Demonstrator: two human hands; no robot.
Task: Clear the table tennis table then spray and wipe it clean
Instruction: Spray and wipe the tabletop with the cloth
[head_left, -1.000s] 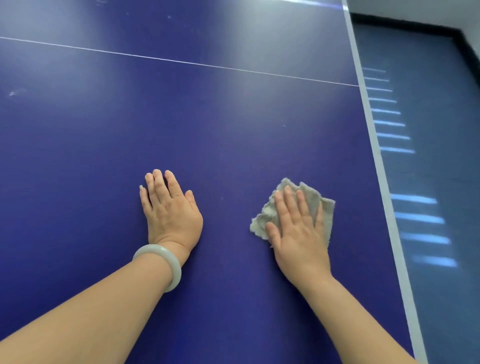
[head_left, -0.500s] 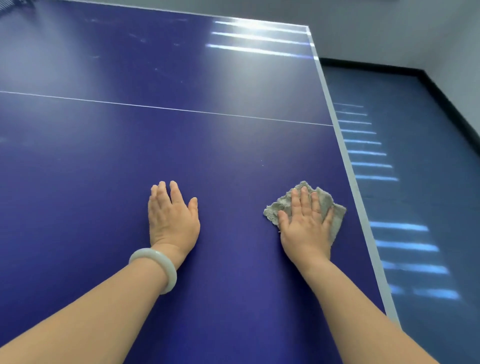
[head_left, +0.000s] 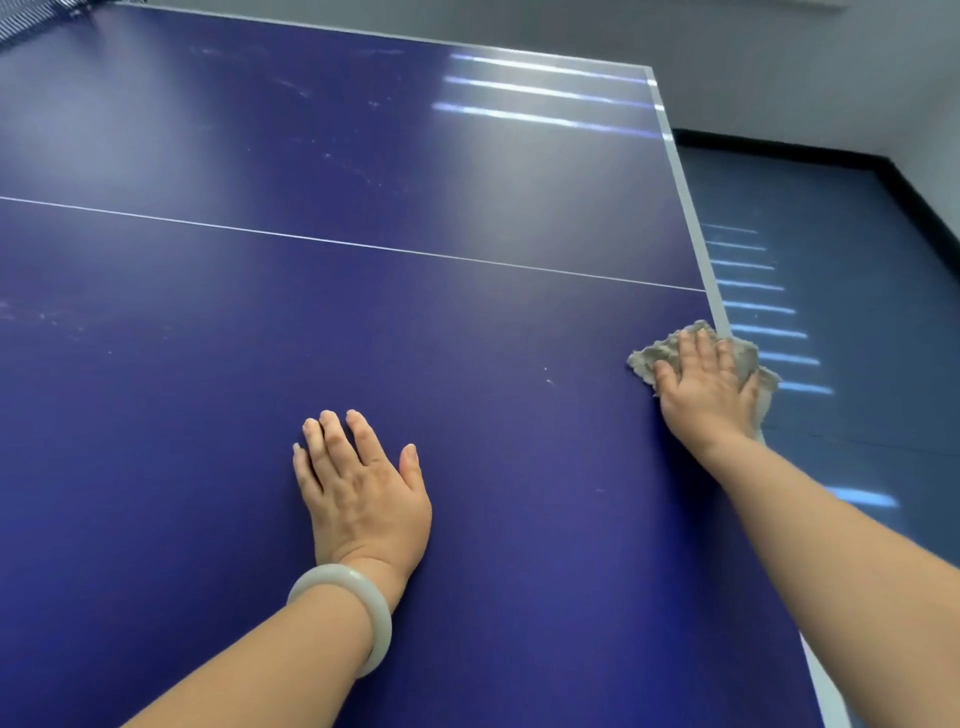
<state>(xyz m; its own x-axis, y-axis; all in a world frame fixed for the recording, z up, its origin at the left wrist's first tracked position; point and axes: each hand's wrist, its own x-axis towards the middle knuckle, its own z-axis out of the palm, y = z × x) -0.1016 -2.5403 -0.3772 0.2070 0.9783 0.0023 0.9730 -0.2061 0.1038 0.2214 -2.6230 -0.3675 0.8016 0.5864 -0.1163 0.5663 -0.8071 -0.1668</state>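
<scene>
Cloth work at the edge now: the right hand (head_left: 709, 387) lies flat, fingers straight, pressing the crumpled grey-beige cloth (head_left: 649, 358) onto the dark blue table tennis counter (head_left: 467, 338) out at three o'clock, right on the white side border (head_left: 693, 208), with a corner of the rag hanging over the lip. That grip isn't a clutch at all, just a spread palm pinning the fabric. The left hand (head_left: 361, 493), pale jade-coloured bangle (head_left: 348, 613) on the wrist, rests open on bare surface toward six o'clock, holding nothing and looking like a brace. Faint smears show up at eleven o'clock, beyond the thin white centre line (head_left: 363, 247). To wipe well here, I'd say keep the palm flat and pressure even, run along the border without letting the rag slip off, then overlap each pass toward those streaks.
</scene>
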